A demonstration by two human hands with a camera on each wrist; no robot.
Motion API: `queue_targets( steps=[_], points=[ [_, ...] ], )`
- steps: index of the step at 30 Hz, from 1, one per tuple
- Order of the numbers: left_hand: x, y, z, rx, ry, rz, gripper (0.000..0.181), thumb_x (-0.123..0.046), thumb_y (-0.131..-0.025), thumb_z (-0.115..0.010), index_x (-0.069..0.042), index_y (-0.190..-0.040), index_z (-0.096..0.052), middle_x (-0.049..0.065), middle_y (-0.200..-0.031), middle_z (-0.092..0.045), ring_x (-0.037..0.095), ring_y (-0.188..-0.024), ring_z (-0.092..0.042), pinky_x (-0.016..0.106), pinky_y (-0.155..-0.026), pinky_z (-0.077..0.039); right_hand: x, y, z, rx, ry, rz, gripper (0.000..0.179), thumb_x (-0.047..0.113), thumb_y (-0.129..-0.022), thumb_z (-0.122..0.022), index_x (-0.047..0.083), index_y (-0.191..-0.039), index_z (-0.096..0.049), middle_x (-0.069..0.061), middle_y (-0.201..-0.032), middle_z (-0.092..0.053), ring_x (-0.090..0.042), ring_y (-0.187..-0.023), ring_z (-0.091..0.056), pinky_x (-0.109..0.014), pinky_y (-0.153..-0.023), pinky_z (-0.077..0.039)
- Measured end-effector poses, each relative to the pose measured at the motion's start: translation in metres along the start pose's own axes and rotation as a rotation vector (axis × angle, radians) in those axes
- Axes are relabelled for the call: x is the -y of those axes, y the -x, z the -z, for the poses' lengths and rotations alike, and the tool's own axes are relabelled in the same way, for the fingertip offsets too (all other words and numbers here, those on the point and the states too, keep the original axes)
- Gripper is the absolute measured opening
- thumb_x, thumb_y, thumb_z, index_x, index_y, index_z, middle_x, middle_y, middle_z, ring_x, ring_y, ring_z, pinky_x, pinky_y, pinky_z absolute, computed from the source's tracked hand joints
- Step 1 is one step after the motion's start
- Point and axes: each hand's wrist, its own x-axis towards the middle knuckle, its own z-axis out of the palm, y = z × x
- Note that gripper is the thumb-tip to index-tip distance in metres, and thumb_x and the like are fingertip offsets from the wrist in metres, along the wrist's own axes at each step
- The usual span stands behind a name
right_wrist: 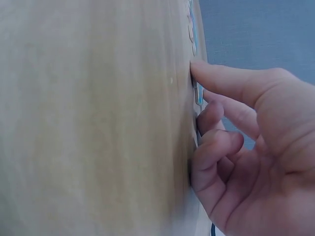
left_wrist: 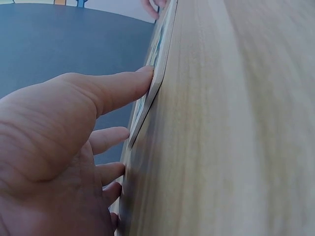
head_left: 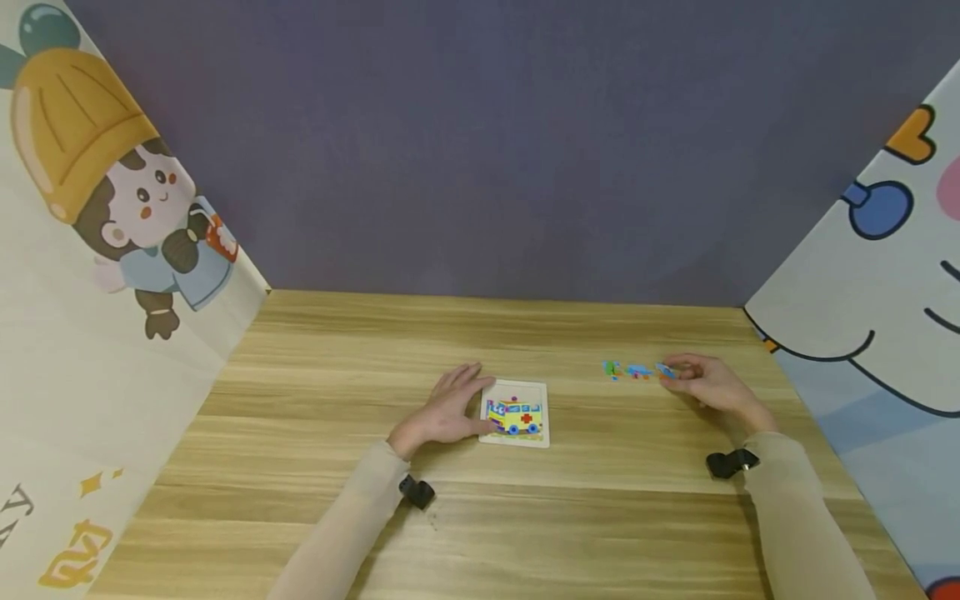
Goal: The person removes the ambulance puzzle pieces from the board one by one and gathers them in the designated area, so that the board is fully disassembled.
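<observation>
A square puzzle board [head_left: 546,408] with a yellow ambulance picture lies flat on the wooden table. My left hand [head_left: 452,410] rests at its left side, the extended thumb and index finger touching the board's edge; the other fingers lie on the table beyond it. Farther right, several small colourful puzzle pieces [head_left: 637,371] lie in a short row. At the right end of that row, my right hand [head_left: 708,383] pinches a blue puzzle piece [right_wrist: 199,96] between thumb and index finger, low against the table. Its other fingers are curled, and the fingers partly hide the piece.
The wooden table [head_left: 465,517] extends to a dark grey back panel [head_left: 480,150]. Cartoon-printed side panels stand at left [head_left: 112,333] and right [head_left: 862,333]. A dark wrist camera [head_left: 417,492] sits on the left sleeve and another [head_left: 731,463] on the right.
</observation>
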Motion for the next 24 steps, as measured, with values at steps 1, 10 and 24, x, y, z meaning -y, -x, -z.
queue_targets(
  steps=[1, 10, 24],
  points=[
    [0.0, 0.0002, -0.0003, 0.0, 0.0, 0.001, 0.084, -0.04, -0.095, -0.078, -0.011, -0.164, -0.041, 0.018, -0.179, -0.014, 0.038, -0.167, -0.006, 0.06, -0.135, 0.002, -0.0004, 0.0003, -0.0001, 0.001, 0.004, -0.003, 0.064, 0.033, -0.102, -0.074, -0.003, -0.15, -0.053, -0.001, -0.087, -0.063, -0.006, -0.055, -0.043, -0.026, -0.051, -0.044],
    [0.0, 0.0004, -0.0021, -0.004, 0.001, -0.004, 0.082, -0.037, -0.095, -0.078, -0.012, -0.164, -0.041, 0.018, -0.179, -0.015, 0.038, -0.167, -0.006, 0.06, -0.135, 0.001, -0.0029, 0.0046, -0.0003, -0.014, -0.027, -0.02, 0.067, 0.038, -0.101, -0.074, 0.0, -0.153, -0.052, -0.007, -0.106, -0.071, -0.009, -0.063, -0.052, -0.029, -0.053, -0.049],
    [0.0004, 0.0002, -0.0014, -0.012, -0.007, -0.001, 0.083, -0.038, -0.095, -0.078, -0.011, -0.164, -0.041, 0.018, -0.179, -0.015, 0.037, -0.167, -0.006, 0.059, -0.135, 0.002, 0.0013, 0.0061, -0.003, -0.045, -0.058, -0.01, 0.065, 0.037, -0.103, -0.073, 0.0, -0.152, -0.053, -0.01, -0.109, -0.068, -0.011, -0.064, -0.051, -0.03, -0.053, -0.049]
  ],
)
